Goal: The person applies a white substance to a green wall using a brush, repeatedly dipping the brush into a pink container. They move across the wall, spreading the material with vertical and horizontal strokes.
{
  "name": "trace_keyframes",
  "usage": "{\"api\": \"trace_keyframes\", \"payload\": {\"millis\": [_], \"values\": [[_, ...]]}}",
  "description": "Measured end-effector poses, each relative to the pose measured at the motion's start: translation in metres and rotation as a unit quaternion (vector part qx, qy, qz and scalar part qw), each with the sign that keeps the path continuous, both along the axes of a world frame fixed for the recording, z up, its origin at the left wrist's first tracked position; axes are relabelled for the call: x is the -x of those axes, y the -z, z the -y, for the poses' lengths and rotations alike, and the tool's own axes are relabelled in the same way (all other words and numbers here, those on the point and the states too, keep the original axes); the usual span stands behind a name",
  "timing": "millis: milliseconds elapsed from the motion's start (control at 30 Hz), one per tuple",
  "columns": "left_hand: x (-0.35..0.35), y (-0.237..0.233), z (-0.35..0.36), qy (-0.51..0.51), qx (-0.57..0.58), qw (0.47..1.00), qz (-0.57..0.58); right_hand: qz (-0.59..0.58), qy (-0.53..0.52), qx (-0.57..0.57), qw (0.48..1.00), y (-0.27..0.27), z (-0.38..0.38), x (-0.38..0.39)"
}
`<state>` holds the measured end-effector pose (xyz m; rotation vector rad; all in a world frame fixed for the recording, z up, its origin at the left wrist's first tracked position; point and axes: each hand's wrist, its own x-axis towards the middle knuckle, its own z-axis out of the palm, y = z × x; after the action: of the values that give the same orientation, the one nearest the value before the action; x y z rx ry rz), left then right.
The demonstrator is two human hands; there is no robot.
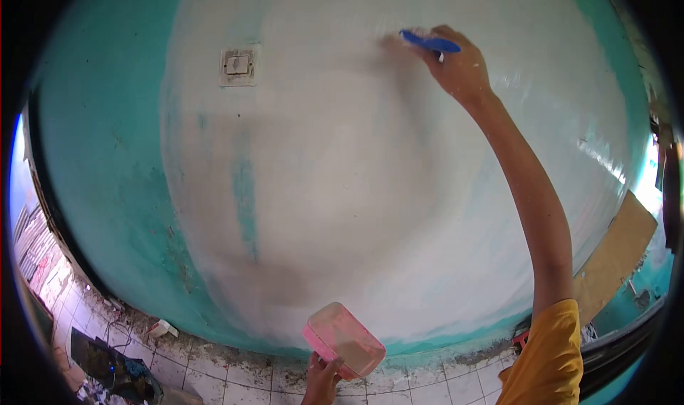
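My right hand is raised high against the wall, its fingers wrapped round a paintbrush with a blue handle. The bristles are mostly hidden and seem to be at the wall. Low in the view, my left hand grips a pink plastic container by its near edge. The container is tilted and holds some pale paint. A broad whitish coat covers the middle of the wall, with turquoise around it and a turquoise streak showing through at the left.
A light switch sits on the wall, upper left. Dirty white tiles run along the wall's foot. A dark object with cables lies at lower left, near a small white item. A brown board leans at right.
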<state>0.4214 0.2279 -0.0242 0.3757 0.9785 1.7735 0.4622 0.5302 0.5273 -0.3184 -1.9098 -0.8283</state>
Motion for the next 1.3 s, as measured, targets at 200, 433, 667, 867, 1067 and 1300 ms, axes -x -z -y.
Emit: {"api": "trace_keyframes", "payload": {"millis": [200, 433, 667, 867, 1067, 1300], "values": [[0.013, -0.024, 0.012, 0.012, 0.047, 0.998, 0.046, 0.07, 0.112, -0.089, 0.987, 0.084, 0.003, 0.002], [0.032, -0.055, 0.016, 0.001, 0.015, 0.998, 0.053, 0.214, 0.012, 0.123, 0.969, 0.171, 0.032, -0.003], [0.036, -0.048, 0.013, -0.01, 0.031, 0.996, 0.078, -0.061, -0.003, -0.086, 0.994, -0.021, 0.013, 0.033], [0.039, -0.054, 0.021, -0.023, 0.031, 0.996, 0.08, 0.03, 0.113, -0.051, 0.992, 0.042, 0.019, 0.041], [0.052, -0.056, 0.031, -0.054, 0.016, 0.995, 0.079, 0.267, 0.014, 0.053, 0.962, 0.289, 0.041, 0.022], [0.064, -0.053, 0.039, -0.076, 0.011, 0.995, 0.061, 0.159, -0.022, 0.149, 0.976, 0.251, 0.026, 0.02]]}}
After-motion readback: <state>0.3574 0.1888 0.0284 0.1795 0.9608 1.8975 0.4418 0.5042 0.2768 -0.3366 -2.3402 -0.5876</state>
